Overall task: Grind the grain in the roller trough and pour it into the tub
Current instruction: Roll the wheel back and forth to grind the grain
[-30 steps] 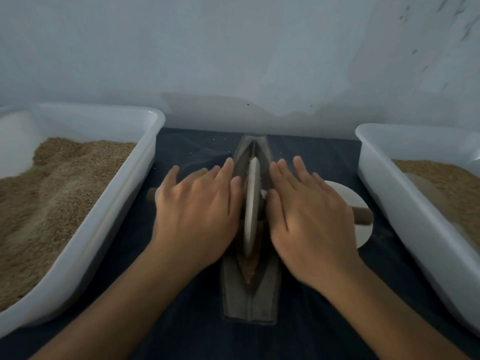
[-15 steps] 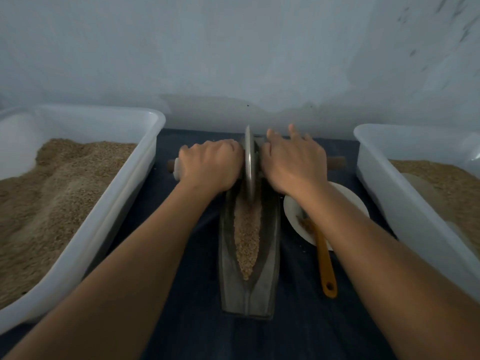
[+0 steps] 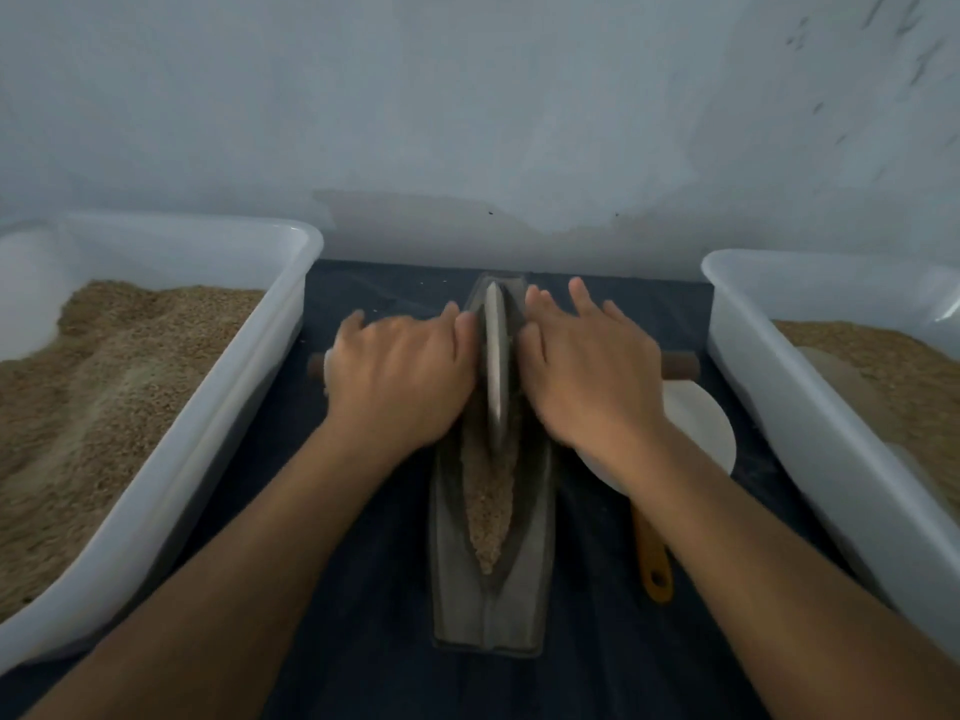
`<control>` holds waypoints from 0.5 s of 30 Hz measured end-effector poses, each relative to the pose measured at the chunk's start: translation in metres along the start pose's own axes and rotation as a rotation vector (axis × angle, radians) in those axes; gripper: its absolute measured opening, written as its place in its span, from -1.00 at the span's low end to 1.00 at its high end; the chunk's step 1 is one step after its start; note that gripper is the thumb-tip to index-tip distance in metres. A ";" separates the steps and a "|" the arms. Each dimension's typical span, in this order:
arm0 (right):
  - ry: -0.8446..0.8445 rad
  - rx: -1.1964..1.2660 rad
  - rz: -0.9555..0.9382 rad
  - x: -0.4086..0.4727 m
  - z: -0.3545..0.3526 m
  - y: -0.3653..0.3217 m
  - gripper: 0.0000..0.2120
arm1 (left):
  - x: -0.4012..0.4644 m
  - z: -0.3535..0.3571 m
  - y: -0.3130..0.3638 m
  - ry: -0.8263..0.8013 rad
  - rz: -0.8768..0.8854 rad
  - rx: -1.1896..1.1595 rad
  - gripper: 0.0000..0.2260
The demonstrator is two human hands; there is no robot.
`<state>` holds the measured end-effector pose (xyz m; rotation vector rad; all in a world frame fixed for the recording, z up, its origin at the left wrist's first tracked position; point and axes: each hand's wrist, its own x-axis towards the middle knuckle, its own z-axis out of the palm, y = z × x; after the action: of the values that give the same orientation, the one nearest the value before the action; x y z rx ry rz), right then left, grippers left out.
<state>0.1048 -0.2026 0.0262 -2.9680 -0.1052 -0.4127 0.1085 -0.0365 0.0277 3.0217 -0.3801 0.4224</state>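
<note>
A grey boat-shaped roller trough [image 3: 491, 595] lies lengthwise on the dark cloth, with crushed brown grain [image 3: 488, 506] along its groove. A grey disc roller [image 3: 496, 366] stands on edge in the trough's far half. Its wooden axle sticks out at the left [image 3: 315, 367] and at the right [image 3: 680, 365]. My left hand [image 3: 400, 381] presses flat on the axle left of the disc. My right hand [image 3: 587, 376] presses on it to the right, fingers stretched forward. White tubs holding grain stand at the left [image 3: 208, 423] and right [image 3: 769, 387].
A white plate [image 3: 701, 423] lies right of the trough, partly under my right wrist. An orange-handled spoon [image 3: 655, 563] points from it toward me. A pale wall rises just behind the trough. Narrow strips of dark cloth [image 3: 363, 641] separate the trough from each tub.
The roller went from the trough's middle to its far end, and has now rolled back a little toward me. My left fingers have straightened from a curl.
</note>
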 end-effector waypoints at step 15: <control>0.012 -0.039 -0.025 -0.022 -0.006 -0.009 -0.41 | -0.018 0.006 -0.007 0.130 0.057 -0.050 -0.66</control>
<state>0.0817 -0.1962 0.0273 -3.0045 -0.1341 -0.4408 0.0948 -0.0261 0.0170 2.9210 -0.4615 0.6008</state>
